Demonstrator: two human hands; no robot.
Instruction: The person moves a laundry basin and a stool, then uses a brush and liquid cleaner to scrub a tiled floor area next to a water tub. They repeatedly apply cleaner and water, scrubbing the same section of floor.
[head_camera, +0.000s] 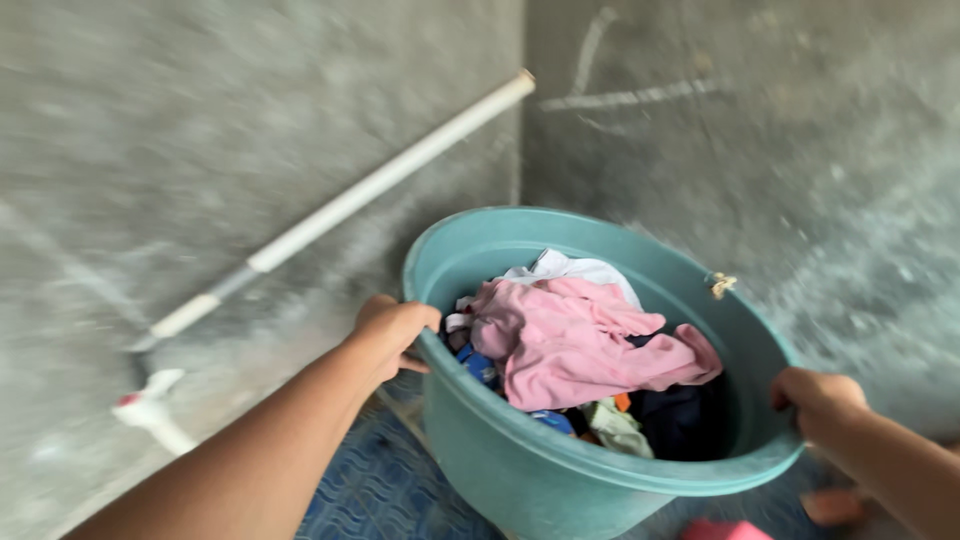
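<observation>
A large teal plastic tub (520, 470) is held up in front of me, tilted slightly toward the wall. My left hand (392, 332) grips its left rim and my right hand (815, 398) grips its right rim. Inside lies a heap of clothes: a pink garment (570, 340) on top, a white piece (570, 268) behind it, and dark, blue and green items underneath. A small knot of string (720, 284) hangs at the far rim.
Grey concrete walls meet in a corner behind the tub. A white pipe (370, 185) runs diagonally along the left wall down to a tap (150, 408). Blue patterned floor (380, 490) lies below, with a pink object (725, 530) at the bottom edge.
</observation>
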